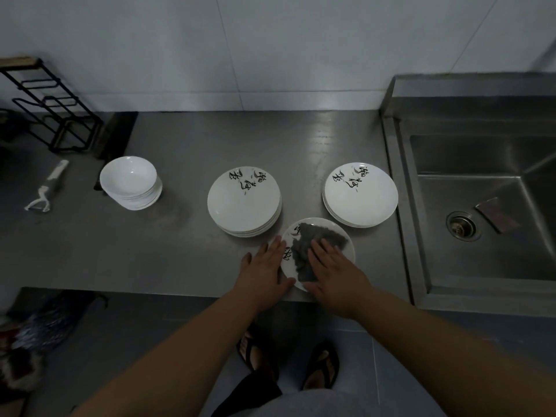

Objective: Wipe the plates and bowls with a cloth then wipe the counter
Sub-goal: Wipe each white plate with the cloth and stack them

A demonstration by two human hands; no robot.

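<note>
A single white plate [346,245] with black brush lettering lies at the front edge of the steel counter [180,251]. A dark grey cloth [313,242] is spread on it. My right hand [334,275] presses flat on the cloth with straight fingers. My left hand [264,272] rests open against the plate's left rim, steadying it. Behind stand two stacks of the same lettered plates, one in the middle [244,201] and one at the right [360,194]. A stack of plain white bowls [130,182] sits further left.
A steel sink [481,206] with a drain and a small sponge [498,218] lies to the right. A black wire rack [57,115] stands at the back left, with a white peeler [48,188] in front of it. Bags lie on the floor at the lower left.
</note>
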